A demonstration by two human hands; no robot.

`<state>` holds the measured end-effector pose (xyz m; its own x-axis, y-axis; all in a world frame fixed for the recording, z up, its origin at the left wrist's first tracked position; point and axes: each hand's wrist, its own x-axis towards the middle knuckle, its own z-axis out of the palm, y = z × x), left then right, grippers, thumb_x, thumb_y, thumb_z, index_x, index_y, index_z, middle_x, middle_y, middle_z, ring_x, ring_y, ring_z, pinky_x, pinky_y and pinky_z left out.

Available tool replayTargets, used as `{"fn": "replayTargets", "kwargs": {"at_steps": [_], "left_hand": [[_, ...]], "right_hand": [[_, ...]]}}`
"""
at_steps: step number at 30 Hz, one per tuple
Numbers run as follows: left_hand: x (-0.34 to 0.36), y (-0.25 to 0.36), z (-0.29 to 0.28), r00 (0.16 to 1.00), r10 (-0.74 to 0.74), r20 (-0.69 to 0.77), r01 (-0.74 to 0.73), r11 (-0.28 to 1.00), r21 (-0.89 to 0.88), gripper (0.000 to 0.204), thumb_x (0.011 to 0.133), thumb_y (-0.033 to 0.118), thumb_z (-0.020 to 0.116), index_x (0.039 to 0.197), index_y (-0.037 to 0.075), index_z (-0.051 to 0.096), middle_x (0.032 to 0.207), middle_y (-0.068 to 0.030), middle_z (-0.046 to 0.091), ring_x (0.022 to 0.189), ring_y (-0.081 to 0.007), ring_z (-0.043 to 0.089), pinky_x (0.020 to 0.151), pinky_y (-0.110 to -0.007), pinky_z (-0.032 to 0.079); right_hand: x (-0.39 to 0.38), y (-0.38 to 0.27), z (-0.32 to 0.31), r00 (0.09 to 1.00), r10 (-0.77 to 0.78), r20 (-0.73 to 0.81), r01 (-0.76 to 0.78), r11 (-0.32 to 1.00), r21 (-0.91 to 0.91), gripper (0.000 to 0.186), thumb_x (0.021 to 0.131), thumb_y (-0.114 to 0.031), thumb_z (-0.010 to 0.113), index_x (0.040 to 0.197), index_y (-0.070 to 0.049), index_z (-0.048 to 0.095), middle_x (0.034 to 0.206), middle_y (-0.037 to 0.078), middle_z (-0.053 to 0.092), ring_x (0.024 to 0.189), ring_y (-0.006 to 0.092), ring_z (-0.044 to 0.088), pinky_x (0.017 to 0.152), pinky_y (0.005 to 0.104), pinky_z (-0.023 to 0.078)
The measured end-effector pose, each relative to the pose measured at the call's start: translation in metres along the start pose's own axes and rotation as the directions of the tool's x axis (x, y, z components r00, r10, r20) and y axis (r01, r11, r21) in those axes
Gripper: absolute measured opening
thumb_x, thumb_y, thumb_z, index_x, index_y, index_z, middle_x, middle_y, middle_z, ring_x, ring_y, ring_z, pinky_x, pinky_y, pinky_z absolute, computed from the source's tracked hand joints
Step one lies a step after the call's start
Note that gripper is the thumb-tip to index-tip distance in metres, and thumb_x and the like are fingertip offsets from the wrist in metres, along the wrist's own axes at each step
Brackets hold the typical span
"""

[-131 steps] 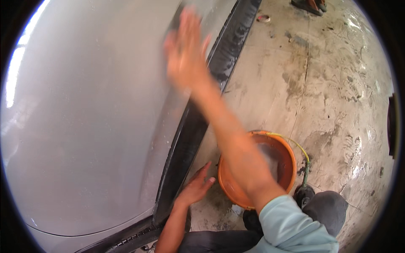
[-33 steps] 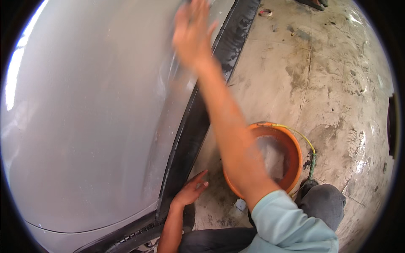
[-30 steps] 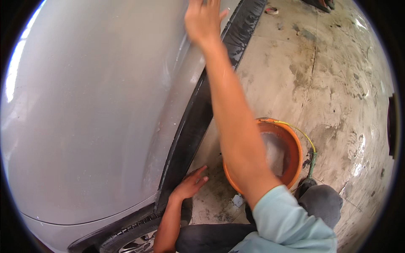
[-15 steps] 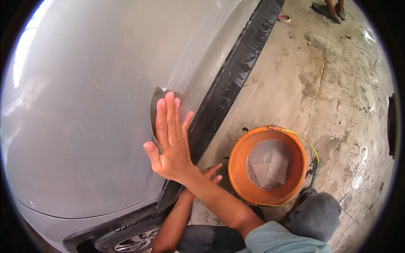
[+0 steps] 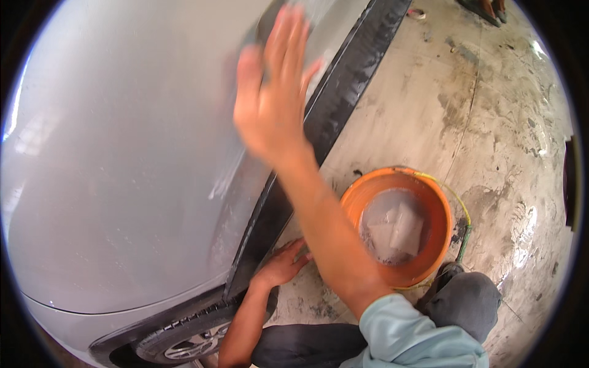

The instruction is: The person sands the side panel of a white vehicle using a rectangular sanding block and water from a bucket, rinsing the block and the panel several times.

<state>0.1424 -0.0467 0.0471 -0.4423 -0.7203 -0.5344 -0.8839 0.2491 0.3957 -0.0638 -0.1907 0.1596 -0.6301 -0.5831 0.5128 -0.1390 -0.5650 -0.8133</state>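
My right hand point(image 5: 276, 104) lies flat with fingers stretched out over the grey car panel point(image 5: 135, 159). A dark, thin sheet of sandpaper point(image 5: 266, 23) shows beside its fingertips, mostly covered by the hand. Motion blurs both hand and sheet. Whitish wet streaks mark the panel below them. Lower down, my left hand point(image 5: 279, 267) is beside the black sill trim point(image 5: 343, 98), fingers apart and holding nothing visible; whether it touches the trim I cannot tell. My right forearm passes in front of the left rim of an orange bucket point(image 5: 438, 257).
Cloudy water point(image 5: 392, 202) with pale sheets in it fills part of the bucket. The bucket stands on a wet, stained floor point(image 5: 417, 104). A car wheel point(image 5: 190, 346) is at the lower left. Another person's feet point(image 5: 491, 12) and a small roll point(image 5: 416, 13) are at the far right.
My right hand has slid up and away along the panel with the sandpaper. My left hand, partly hidden before, now shows more fully beside the sill.
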Motion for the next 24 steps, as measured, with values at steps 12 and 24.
{"fn": "replayTargets", "kwargs": {"at_steps": [12,24], "left_hand": [[-0.004,-0.007,0.000,1.000,-0.022,0.018,0.024,0.990,-0.136,0.049,0.098,0.026,0.052,0.142,0.008,0.041,0.141,-0.0200,0.047,0.133,-0.0337,0.041,0.110,-0.041,0.032],[0.009,0.011,-0.010,0.967,-0.217,0.134,0.237,0.958,-0.163,0.049,0.099,0.023,0.050,0.143,0.005,0.038,0.143,-0.0193,0.044,0.133,-0.0321,0.040,0.109,-0.041,0.033]], "right_hand": [[0.025,-0.002,-0.002,0.989,0.063,-0.135,-0.061,0.998,0.016,0.070,0.099,-0.033,0.036,0.149,0.009,0.012,0.157,0.027,0.005,0.147,0.0412,0.003,0.110,0.0618,-0.011],[-0.035,-0.004,0.010,1.000,-0.005,-0.014,0.005,1.000,0.000,0.070,0.097,-0.028,0.039,0.151,0.003,0.008,0.158,0.026,0.001,0.146,0.0430,-0.001,0.111,0.0611,-0.009]]}}
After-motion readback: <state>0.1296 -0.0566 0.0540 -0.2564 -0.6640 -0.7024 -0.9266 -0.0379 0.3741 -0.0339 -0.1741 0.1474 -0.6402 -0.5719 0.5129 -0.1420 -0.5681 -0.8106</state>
